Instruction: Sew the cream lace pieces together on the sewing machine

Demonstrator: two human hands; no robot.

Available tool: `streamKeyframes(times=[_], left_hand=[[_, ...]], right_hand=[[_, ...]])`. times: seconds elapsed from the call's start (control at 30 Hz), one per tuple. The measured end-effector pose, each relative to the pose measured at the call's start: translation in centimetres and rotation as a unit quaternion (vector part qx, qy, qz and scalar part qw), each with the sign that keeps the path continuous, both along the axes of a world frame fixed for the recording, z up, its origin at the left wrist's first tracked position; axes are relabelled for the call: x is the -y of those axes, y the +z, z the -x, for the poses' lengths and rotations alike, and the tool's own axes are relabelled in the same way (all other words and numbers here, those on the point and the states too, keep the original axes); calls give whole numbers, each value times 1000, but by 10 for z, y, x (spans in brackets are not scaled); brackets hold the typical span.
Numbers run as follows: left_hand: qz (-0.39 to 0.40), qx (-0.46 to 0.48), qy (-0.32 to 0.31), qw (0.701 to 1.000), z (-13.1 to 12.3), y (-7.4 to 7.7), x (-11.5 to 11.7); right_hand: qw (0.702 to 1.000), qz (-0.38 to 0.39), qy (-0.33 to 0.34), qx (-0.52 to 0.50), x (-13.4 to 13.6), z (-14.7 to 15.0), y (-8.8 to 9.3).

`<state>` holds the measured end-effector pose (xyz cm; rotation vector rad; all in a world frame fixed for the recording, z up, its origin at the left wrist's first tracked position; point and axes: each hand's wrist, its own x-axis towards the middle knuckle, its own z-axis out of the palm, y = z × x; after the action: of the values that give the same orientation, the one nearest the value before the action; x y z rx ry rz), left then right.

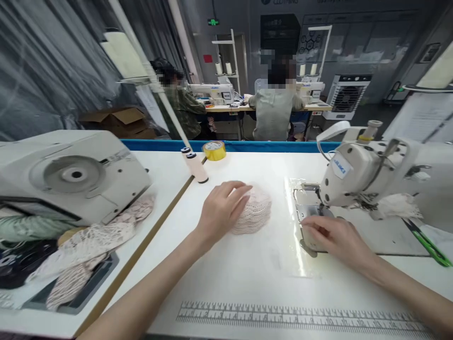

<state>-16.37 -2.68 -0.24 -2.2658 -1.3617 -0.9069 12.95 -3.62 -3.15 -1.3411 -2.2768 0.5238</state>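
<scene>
A pale pink piece of openwork lace fabric (256, 215) lies on the white table in front of me, its outline slightly blurred. My left hand (222, 205) is over its left side, fingers stretched out and slightly apart, with the fingertips at its upper edge. To the right stands a white sewing machine (343, 172) with a metal needle plate (309, 212). Beside the front of that plate is my right hand (334, 238), fingers bent and drawn together. Anything small between those fingertips is hidden.
Green-handled scissors (430, 245) lie right of the machine. Pink thread spools (196, 167) and yellow tape (215, 151) stand at the back. A ruler strip (283, 317) runs along the front. Another machine (74, 174) and lace pieces (95, 243) are left. Two people sit beyond.
</scene>
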Motion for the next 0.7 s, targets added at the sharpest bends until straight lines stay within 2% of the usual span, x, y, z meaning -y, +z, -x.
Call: streamKeyframes(times=[0.1,0.17,0.27,0.37,0.43,0.53,0.7], left_hand=[[-50,-4,-93,994,-30,-5,21],[-29,-11,-145,989,-52,-9,33],[36,-22,-210,977,-84,-16,41],[88,-30,-256,962,-117,-23,39],[111,-33,-280,953,-139,-27,37],[137,-43,-297,944,-171,-32,35],[133,-39,-261,955,-200,-37,31]], right_hand=[[987,-127,-38,95,9,-45,-3],[964,-190,-86,167,7,-80,-3],[935,-210,-149,242,-3,-129,1],[924,-203,-200,253,-17,-160,9],[922,-201,-212,254,-27,-167,14],[923,-204,-195,262,-43,-164,17],[919,-225,-157,282,-61,-152,7]])
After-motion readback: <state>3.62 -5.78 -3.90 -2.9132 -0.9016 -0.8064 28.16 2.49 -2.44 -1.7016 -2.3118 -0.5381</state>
